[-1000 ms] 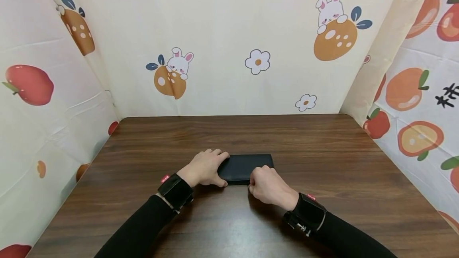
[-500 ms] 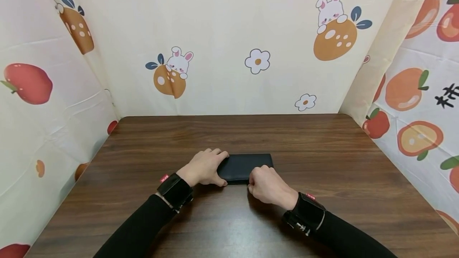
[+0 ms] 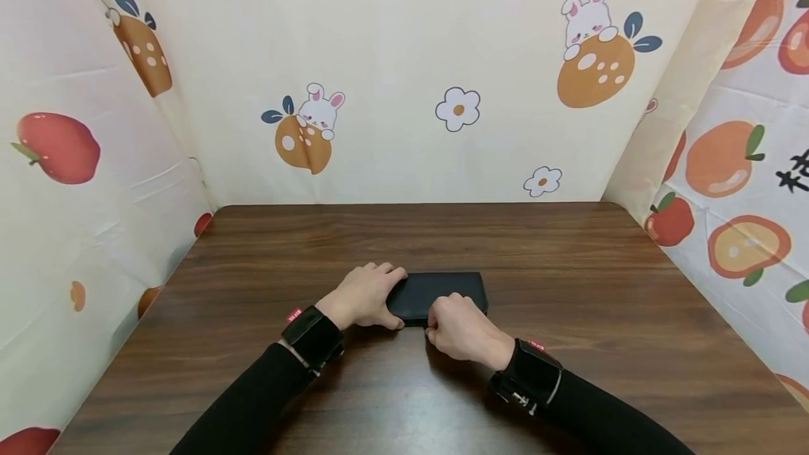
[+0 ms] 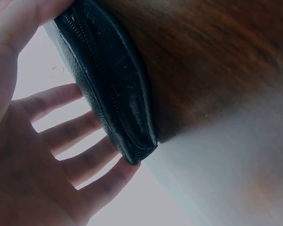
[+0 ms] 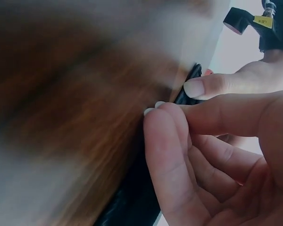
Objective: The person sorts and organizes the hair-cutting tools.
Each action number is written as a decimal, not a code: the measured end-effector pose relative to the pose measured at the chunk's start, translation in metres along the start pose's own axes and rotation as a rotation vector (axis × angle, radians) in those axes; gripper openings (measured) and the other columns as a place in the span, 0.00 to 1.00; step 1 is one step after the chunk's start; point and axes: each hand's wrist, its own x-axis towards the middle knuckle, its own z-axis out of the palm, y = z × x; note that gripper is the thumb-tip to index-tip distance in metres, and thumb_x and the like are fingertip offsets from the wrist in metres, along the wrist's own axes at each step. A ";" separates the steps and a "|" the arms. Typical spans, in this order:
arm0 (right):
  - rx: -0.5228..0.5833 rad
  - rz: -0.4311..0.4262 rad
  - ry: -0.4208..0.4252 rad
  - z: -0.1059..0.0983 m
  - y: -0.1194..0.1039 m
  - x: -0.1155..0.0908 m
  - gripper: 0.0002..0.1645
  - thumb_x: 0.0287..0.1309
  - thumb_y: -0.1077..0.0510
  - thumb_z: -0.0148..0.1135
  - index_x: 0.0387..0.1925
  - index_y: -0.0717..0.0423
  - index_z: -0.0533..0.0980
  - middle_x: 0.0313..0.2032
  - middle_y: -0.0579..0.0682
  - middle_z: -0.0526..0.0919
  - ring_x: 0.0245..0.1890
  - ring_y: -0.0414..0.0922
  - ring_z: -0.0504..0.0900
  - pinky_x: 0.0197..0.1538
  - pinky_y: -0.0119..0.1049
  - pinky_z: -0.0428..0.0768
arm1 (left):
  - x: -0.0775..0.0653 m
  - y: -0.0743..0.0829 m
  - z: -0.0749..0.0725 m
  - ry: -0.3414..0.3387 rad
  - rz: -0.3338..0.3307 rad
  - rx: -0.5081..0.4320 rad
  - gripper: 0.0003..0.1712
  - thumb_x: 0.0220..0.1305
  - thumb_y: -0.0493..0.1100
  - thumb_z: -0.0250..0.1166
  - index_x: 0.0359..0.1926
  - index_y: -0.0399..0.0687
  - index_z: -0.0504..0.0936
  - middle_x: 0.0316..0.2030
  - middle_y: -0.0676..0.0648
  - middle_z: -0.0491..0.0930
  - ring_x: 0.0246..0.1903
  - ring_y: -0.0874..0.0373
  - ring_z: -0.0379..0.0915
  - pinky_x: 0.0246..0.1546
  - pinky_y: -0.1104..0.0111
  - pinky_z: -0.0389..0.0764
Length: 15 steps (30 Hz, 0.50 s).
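A black leather zip wallet (image 3: 413, 293) lies flat on the brown table. My left hand (image 3: 365, 297) grips its left end, thumb at the front edge and fingers spread round the side. In the left wrist view, zipper teeth run along the edge of the wallet (image 4: 125, 80). At the front edge, my right hand (image 3: 464, 328) has its fingers curled with thumb and index finger pinched together at the zipper line. The right wrist view has these fingertips (image 5: 162, 136) close to the left thumb (image 5: 205, 88); the zipper pull is hidden between them.
The wood-grain table (image 3: 537, 251) stretches out round the wallet. Behind it hangs a cream cloth (image 3: 392, 153) printed with rabbits and flowers. Fruit-printed cloths enclose the left and right sides. Black straps with small cameras sit on both wrists.
My right hand has slid a little to the left along the wallet's front edge, toward my left hand. The left hand and the wallet have stayed in place.
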 end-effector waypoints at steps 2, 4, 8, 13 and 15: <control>0.001 0.000 -0.004 0.001 -0.001 0.001 0.11 0.55 0.64 0.61 0.19 0.51 0.81 0.13 0.37 0.71 0.12 0.32 0.68 0.19 0.29 0.68 | 0.000 0.001 0.001 0.002 0.002 0.007 0.47 0.44 0.67 0.71 0.63 0.54 0.68 0.55 0.48 0.72 0.48 0.51 0.69 0.47 0.57 0.73; 0.001 -0.002 -0.005 0.001 -0.001 0.002 0.11 0.55 0.64 0.61 0.19 0.51 0.81 0.13 0.37 0.71 0.12 0.32 0.68 0.19 0.28 0.69 | 0.000 0.001 0.001 0.001 -0.001 0.010 0.47 0.44 0.67 0.71 0.64 0.54 0.68 0.55 0.48 0.72 0.47 0.51 0.69 0.46 0.58 0.73; 0.002 -0.001 -0.011 0.002 -0.001 0.002 0.11 0.55 0.64 0.62 0.20 0.52 0.81 0.13 0.37 0.72 0.12 0.32 0.68 0.19 0.28 0.69 | 0.000 0.000 0.002 0.011 -0.003 0.011 0.47 0.44 0.67 0.71 0.63 0.54 0.68 0.54 0.48 0.72 0.47 0.51 0.69 0.46 0.58 0.73; -0.007 0.007 -0.016 0.000 -0.002 0.003 0.12 0.55 0.64 0.62 0.18 0.51 0.81 0.12 0.37 0.71 0.11 0.33 0.68 0.18 0.28 0.69 | 0.001 0.000 0.002 0.019 0.003 0.007 0.46 0.44 0.67 0.71 0.62 0.54 0.69 0.54 0.48 0.73 0.46 0.51 0.69 0.46 0.59 0.73; -0.005 0.008 -0.020 0.000 -0.002 0.003 0.12 0.54 0.64 0.62 0.18 0.51 0.80 0.12 0.37 0.71 0.11 0.33 0.68 0.17 0.28 0.69 | 0.001 0.000 0.002 0.020 0.002 0.004 0.46 0.43 0.67 0.71 0.62 0.54 0.69 0.54 0.48 0.73 0.46 0.51 0.69 0.45 0.58 0.73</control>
